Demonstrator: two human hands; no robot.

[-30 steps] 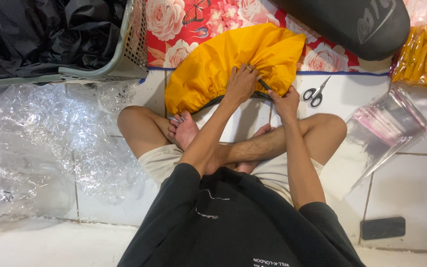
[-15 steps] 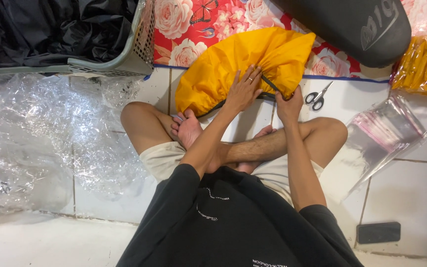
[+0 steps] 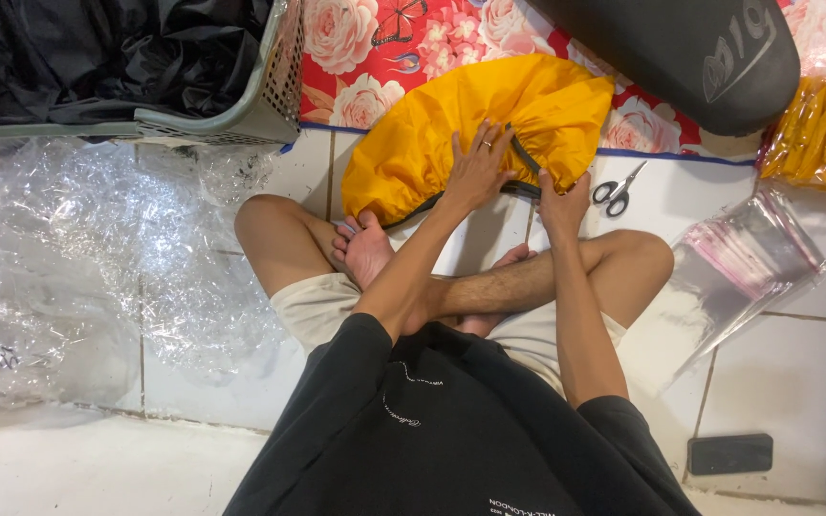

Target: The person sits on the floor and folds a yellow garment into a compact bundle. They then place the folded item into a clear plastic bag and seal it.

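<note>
Left hand (image 3: 475, 172) flat, fingers spread, on one yellow cover (image 3: 432, 143); right hand (image 3: 563, 201) pinches its dark hem, one pair of scissors (image 3: 617, 190) beside.

Scissors (image 3: 618, 189), phone (image 3: 729, 453), basket (image 3: 270, 105).

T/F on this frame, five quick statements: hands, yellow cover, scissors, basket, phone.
1. Both hands rest on the yellow cover: left hand, right hand. True.
2. The scissors are in the right hand. False: they lie on the floor tiles beside it.
3. The basket holds black fabric. True.
4. The phone lies on the floral mat. False: it lies on the tiles, near the right side.
5. The person stands. False: seated, legs crossed.
</note>
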